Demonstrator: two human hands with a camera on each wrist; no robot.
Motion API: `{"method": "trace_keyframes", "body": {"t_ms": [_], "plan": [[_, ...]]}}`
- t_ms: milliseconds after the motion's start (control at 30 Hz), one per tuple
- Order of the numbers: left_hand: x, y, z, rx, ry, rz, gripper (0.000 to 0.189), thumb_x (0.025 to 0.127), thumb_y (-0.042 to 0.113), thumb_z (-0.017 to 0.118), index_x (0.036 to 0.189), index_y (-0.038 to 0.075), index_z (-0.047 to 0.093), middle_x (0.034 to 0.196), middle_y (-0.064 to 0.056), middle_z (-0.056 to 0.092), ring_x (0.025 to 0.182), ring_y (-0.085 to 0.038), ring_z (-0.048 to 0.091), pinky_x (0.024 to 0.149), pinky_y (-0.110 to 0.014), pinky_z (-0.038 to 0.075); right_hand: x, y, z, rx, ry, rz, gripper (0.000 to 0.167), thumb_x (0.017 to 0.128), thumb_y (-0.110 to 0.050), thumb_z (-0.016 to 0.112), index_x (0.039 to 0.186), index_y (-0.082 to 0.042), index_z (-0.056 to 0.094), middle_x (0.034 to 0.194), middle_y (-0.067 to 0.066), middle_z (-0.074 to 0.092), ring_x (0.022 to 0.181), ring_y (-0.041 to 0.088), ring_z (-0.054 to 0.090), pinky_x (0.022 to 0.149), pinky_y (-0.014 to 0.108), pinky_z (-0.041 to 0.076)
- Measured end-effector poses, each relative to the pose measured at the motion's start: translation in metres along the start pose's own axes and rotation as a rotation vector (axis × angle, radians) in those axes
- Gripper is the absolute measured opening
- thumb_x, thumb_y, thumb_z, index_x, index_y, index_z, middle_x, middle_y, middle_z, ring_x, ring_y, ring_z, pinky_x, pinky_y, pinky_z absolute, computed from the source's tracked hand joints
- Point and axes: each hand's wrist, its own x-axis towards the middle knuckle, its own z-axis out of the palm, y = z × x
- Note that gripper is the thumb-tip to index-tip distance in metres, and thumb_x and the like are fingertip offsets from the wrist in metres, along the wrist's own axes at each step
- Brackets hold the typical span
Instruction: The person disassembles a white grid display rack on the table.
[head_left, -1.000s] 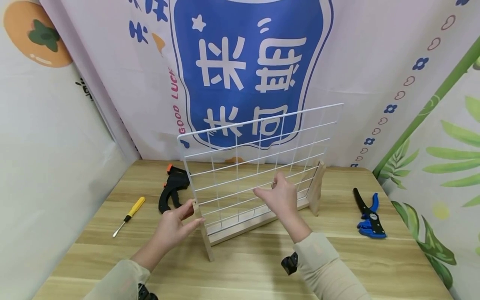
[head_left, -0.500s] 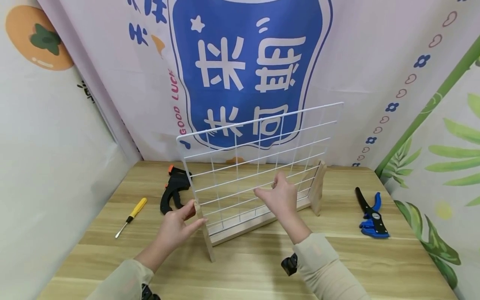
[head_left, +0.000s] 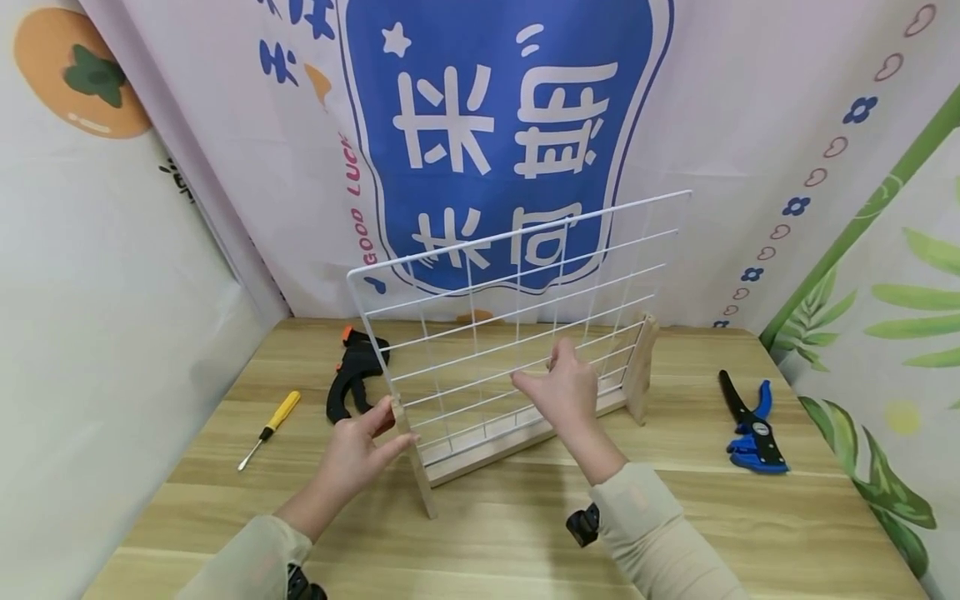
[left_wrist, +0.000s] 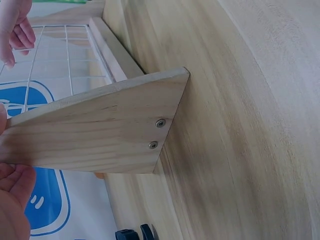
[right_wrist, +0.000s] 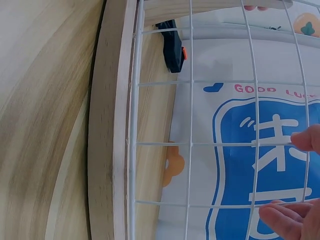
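White cloth with a big blue patch hangs beyond both hands, and a wood-grained table spreads beneath them. On it a wire grid stands roughly upright, directly ahead of the right hand and reaching well above it. Its long side starts beside the left hand and slants away past the right, so the left hand is nearer the grid's close end and the right is at its lower middle. Along the foot of the grid, below the right hand, runs a wooden bar. It joins a left board, pinched between the left thumb and fingers, to a right board lying beyond the right hand. That hand holds the grid, its thumb and bent fingers set at neighbouring wires; how firmly, I cannot tell. Just behind the left hand lies a black clamp; well to the right of the right hand, blue-and-black pliers; left of the left hand, a yellow-handled screwdriver. Two screws sit in the left board, below the left hand's hold.
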Motion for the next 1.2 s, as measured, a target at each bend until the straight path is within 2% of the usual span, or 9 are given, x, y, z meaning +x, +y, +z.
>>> {"method": "trace_keyframes", "body": {"t_ms": [133,300,467,600,733,933,1200], "plan": [[0.0016,-0.0016,-0.0007,0.018,-0.007,0.009,0.047,0.072,0.012,0.079,0.112,-0.007,0.060,0.092,-0.022,0.069,0.086,-0.033,0.067,0.068,-0.037,0.056,0.0004,0.0005,-0.0017,0.014,-0.012,0.010,0.046,0.062,-0.033,0.079,0.076,-0.008,0.043,0.057,-0.002,0.039,0.049,0.016,0.037,0.042,0.027,0.029],[0.0000,-0.0036,-0.0021,0.047,0.026,0.090,0.047,0.069,0.009,0.080,0.107,-0.011,0.061,0.088,-0.023,0.069,0.081,-0.033,0.068,0.063,-0.035,0.057,-0.0007,-0.0002,-0.0024,0.006,-0.013,0.002,0.046,0.061,-0.035,0.079,0.076,-0.008,0.044,0.056,-0.002,0.039,0.047,0.015,0.036,0.041,0.027,0.029],[0.0012,-0.0041,-0.0037,0.057,0.045,0.144,0.041,0.067,0.008,0.081,0.100,-0.008,0.062,0.087,-0.023,0.069,0.080,-0.033,0.068,0.062,-0.036,0.057,0.0013,-0.0019,-0.0035,-0.010,0.037,-0.049,0.046,0.060,-0.033,0.080,0.074,-0.008,0.043,0.055,-0.002,0.040,0.046,0.015,0.036,0.040,0.026,0.028],[0.0023,-0.0042,-0.0042,0.051,0.037,0.130,0.039,0.067,0.009,0.081,0.097,-0.006,0.061,0.086,-0.022,0.069,0.080,-0.034,0.068,0.063,-0.036,0.057,0.0030,-0.0032,-0.0045,-0.016,0.050,-0.063,0.046,0.059,-0.035,0.080,0.074,-0.010,0.043,0.056,-0.002,0.042,0.047,0.016,0.037,0.041,0.026,0.029],[0.0023,-0.0048,-0.0030,0.050,-0.001,0.094,0.036,0.070,0.012,0.080,0.097,-0.003,0.060,0.087,-0.020,0.070,0.081,-0.033,0.068,0.064,-0.037,0.057,0.0038,-0.0028,-0.0053,-0.012,0.049,-0.054,0.045,0.059,-0.034,0.079,0.074,-0.010,0.044,0.057,-0.002,0.043,0.047,0.016,0.037,0.041,0.026,0.030],[0.0022,-0.0048,-0.0025,0.037,-0.018,0.042,0.042,0.072,0.013,0.079,0.106,-0.006,0.061,0.090,-0.021,0.069,0.084,-0.034,0.068,0.066,-0.038,0.057,0.0048,-0.0039,-0.0069,0.009,0.055,-0.060,0.045,0.060,-0.034,0.078,0.076,-0.009,0.045,0.059,-0.001,0.044,0.048,0.016,0.038,0.041,0.026,0.031],[0.0005,-0.0055,-0.0020,0.028,-0.008,0.048,0.052,0.071,0.011,0.079,0.114,-0.011,0.059,0.095,-0.025,0.067,0.085,-0.034,0.067,0.066,-0.036,0.057,0.0037,-0.0071,-0.0097,0.014,0.058,-0.065,0.046,0.059,-0.033,0.079,0.079,-0.007,0.046,0.059,-0.001,0.045,0.048,0.016,0.038,0.041,0.026,0.031]]}}
